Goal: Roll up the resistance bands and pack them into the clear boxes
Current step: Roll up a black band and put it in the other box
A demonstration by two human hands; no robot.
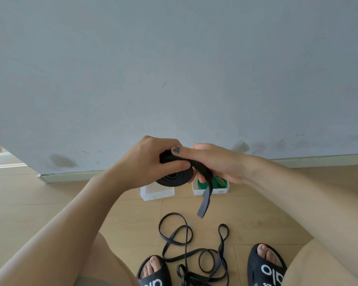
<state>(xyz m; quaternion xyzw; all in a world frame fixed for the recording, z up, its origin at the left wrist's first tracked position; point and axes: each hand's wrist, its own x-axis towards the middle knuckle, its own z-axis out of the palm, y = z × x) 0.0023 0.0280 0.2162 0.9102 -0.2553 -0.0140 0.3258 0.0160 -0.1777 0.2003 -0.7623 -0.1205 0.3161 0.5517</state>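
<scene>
While both hands point(153, 159) grip the rolled band point(175, 178), its tail point(205, 201) dangles free.

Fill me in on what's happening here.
A person is rolling a black band into a coil with both hands. The left hand grips the coil while the right hand feeds it, with a short tail hanging loose. On the floor against the wall sit two clear boxes: one holds a green band, the other looks empty. More thin black bands lie tangled between the feet.
</scene>
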